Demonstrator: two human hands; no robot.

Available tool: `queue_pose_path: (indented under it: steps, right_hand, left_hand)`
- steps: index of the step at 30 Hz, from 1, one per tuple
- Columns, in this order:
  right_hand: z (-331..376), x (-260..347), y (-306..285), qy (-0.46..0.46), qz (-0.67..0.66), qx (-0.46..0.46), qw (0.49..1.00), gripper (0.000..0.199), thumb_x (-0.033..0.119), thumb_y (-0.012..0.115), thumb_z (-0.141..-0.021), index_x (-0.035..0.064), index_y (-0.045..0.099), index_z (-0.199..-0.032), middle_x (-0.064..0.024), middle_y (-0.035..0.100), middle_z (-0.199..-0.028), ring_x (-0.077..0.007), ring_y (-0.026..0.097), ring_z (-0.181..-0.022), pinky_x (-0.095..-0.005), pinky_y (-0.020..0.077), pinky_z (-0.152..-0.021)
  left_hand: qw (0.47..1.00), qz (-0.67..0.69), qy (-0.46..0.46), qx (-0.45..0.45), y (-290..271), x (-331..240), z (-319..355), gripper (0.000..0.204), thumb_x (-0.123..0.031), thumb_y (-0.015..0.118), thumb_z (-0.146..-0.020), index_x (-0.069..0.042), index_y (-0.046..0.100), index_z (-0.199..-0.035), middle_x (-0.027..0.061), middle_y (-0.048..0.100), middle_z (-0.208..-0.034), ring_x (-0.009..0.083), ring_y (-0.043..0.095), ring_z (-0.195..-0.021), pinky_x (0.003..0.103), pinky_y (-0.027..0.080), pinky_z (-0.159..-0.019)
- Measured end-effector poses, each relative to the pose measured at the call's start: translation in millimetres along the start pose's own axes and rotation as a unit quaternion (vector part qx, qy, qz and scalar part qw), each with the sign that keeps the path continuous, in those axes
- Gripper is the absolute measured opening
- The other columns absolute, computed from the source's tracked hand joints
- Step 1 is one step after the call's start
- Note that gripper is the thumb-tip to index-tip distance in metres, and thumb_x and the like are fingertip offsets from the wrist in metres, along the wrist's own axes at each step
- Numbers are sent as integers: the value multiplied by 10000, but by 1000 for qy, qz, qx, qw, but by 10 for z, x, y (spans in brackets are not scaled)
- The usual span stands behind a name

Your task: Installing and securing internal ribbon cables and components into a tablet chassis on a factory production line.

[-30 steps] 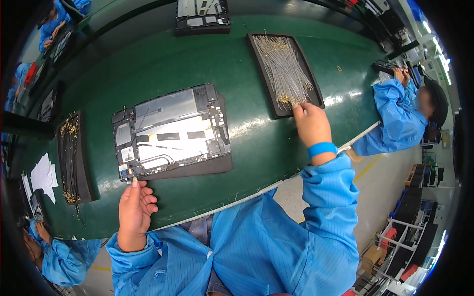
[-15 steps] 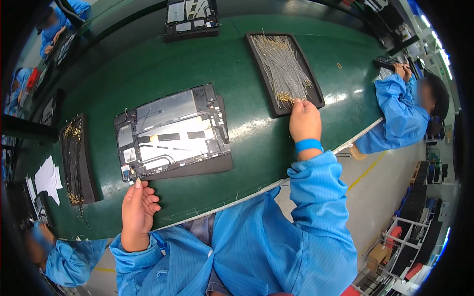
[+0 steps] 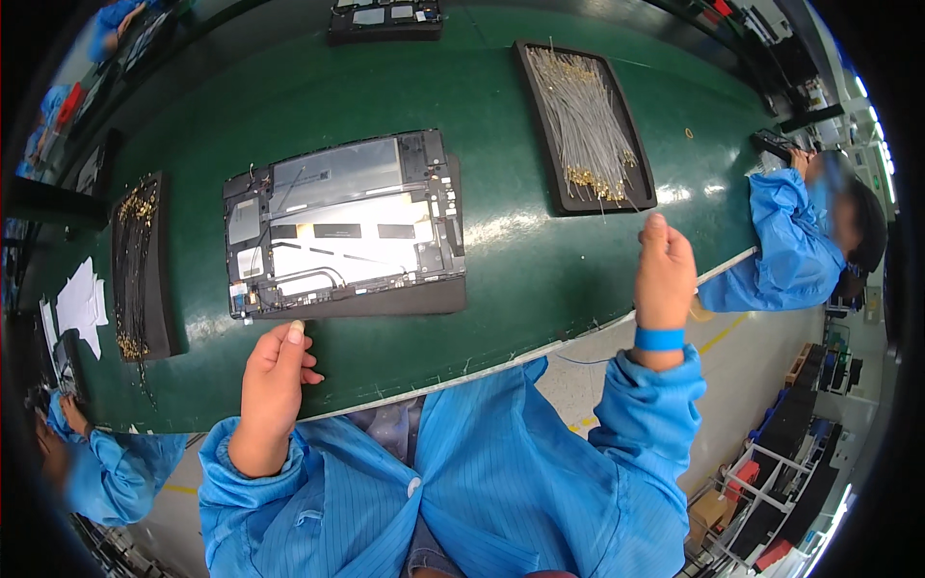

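Note:
My left hand [image 3: 275, 385] is closed, thumb pressed to the forefinger, just off the near edge of an opened tablet-like device [image 3: 347, 246]. The device has a black frame, silver panels and thin dark cables, and rests on a dark foam pad [image 3: 405, 301]. My right hand [image 3: 665, 279], a blue band at its wrist, is pinched just off the near right corner of a black tray [image 3: 644, 159]. Many thin grey cables [image 3: 583, 120] with gold-coloured ends fill that tray. Whatever either hand may hold is too small or hidden to make out.
At left, black cables [image 3: 138, 260] with gold-coloured ends lie on a dark foam tray [image 3: 162, 318], beside white paper pieces [image 3: 82, 301]. Another opened device [image 3: 385, 17] sits at the far edge. A rubber band [image 3: 688, 133] lies at right. Co-workers in blue sit on both sides.
My right hand has left the grey cables and moved right and toward me, off the tray. My left thumb has shifted right along the device's near edge. The whole view has shifted slightly.

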State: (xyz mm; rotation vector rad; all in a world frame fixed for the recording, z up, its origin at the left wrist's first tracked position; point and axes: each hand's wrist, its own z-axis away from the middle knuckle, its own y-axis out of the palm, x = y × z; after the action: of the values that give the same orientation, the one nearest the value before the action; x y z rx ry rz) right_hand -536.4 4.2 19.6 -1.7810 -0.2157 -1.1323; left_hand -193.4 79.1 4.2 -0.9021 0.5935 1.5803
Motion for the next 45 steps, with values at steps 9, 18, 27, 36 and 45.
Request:
queue_pose_path:
  steps: [9, 18, 27, 36, 45]
  right_hand:
    - [902, 738, 101, -66, -301, 502, 808, 106, 114, 605, -724, 41, 528, -720, -56, 571, -685, -125, 537, -637, -243, 422, -571]
    - [1042, 711, 442, 177, -268, 605, 729, 265, 282, 550, -778, 22, 505, -751, -19, 521, -646, -79, 477, -557, -197, 383, -467]
    - [867, 897, 871, 179, -450, 317, 815, 335, 265, 469, -824, -8, 410, -1009, -63, 513, -783, -85, 460, -610, -199, 395, -511]
    - [915, 825, 1011, -6, -393, 246, 886, 440, 318, 351, -864, -21, 323, -1144, -98, 555, -845, -110, 477, -719, -237, 405, -645]
    - [975, 629, 1193, -151, -390, 226, 880, 322, 252, 382, -860, -5, 379, -1054, -106, 563, -866, -120, 497, -738, -251, 410, -688]
  left_hand:
    - [715, -276, 640, 53, 370, -170, 187, 415, -141, 664, -625, -109, 519, -1013, 168, 378, -1137, 410, 373, -1025, 436, 390, -828]
    - [724, -314, 611, 65, 448, -147, 63, 271, -20, 635, -580, -40, 569, -842, 99, 463, -851, 323, 446, -893, 398, 415, -783]
    - [692, -491, 530, -12, 500, -231, -289, 234, -9, 589, -616, -45, 535, -840, 77, 521, -812, 262, 491, -804, 336, 381, -736]
    - [740, -467, 481, 62, 478, -337, -291, 170, -12, 571, -644, -37, 540, -809, 84, 543, -764, 247, 513, -778, 338, 381, -694]
    - [748, -473, 454, 101, 455, -420, -340, 104, -33, 543, -661, -37, 547, -764, 79, 531, -691, 236, 518, -713, 329, 385, -632]
